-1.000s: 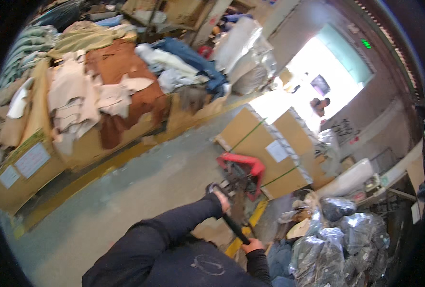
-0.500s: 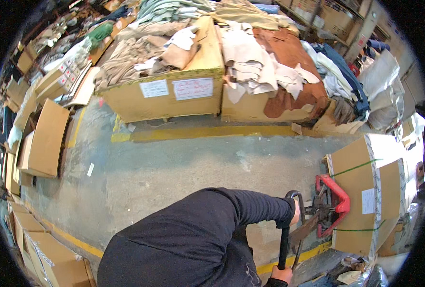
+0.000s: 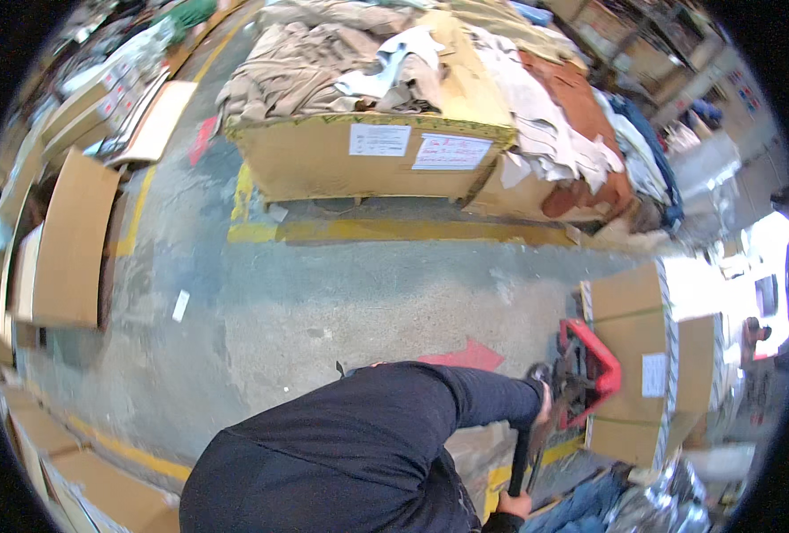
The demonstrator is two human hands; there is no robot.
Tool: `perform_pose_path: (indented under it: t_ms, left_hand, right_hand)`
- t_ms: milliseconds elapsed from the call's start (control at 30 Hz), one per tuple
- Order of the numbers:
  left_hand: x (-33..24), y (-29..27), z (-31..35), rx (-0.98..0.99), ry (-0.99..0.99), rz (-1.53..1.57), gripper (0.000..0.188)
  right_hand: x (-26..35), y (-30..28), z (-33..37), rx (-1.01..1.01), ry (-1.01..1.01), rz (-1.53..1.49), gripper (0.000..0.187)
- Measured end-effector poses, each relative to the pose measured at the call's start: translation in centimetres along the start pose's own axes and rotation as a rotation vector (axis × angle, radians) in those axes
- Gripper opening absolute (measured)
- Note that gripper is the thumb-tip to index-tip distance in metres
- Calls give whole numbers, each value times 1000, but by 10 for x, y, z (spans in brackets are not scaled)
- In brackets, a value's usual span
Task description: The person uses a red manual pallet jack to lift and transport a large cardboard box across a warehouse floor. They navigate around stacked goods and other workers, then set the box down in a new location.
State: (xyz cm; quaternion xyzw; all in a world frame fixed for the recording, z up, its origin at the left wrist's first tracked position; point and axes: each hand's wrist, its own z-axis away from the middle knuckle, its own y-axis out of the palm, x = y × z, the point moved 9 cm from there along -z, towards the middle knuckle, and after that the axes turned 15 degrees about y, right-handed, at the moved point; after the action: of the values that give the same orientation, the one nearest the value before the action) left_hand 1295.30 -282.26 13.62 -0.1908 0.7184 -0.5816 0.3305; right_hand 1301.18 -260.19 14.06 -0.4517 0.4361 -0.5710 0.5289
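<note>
My left hand (image 3: 545, 403), at the end of the black sleeve stretched to the right, is closed on the far side of a pallet jack's black loop handle (image 3: 521, 455). My right hand (image 3: 514, 504) grips the near end of the same handle, low in the view. Beyond the handle sits the red frame (image 3: 606, 377) of the pallet jack, against a large cardboard carton (image 3: 625, 315) with green straps and a white label. My fingers are partly hidden by the handle and sleeves.
Ahead, a big carton (image 3: 314, 169) is heaped with beige hides, next to white and brown hides (image 3: 554, 89). Cardboard boxes (image 3: 75, 240) line the left side. Yellow lines and a red arrow (image 3: 466, 354) mark the concrete floor. Plastic-wrapped bundles (image 3: 670, 497) lie at lower right.
The hide-filled cartons have shifted right in the view, while the pallet jack and its carton sit slightly further left. A red floor arrow has come into sight. Both hands keep their grip.
</note>
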Motion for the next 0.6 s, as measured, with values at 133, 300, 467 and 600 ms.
perform_pose_path:
  t_ms: [133,300,467,600]
  left_hand:
    - [-71,-3,106,-61,-46,-78,15]
    - [-164,10,209,195,-161,-31,23]
    - [-263,2,315,347,-158,-116,36]
    - [-331,6,400,524,-191,-114,34]
  right_hand:
    - [8,18,113,-115,93,98,31]
    - [-9,48,242,-84,58,7,25]
    - [5,64,388,-32,15,-156,31]
    - [47,37,515,152,-122,-538,66]
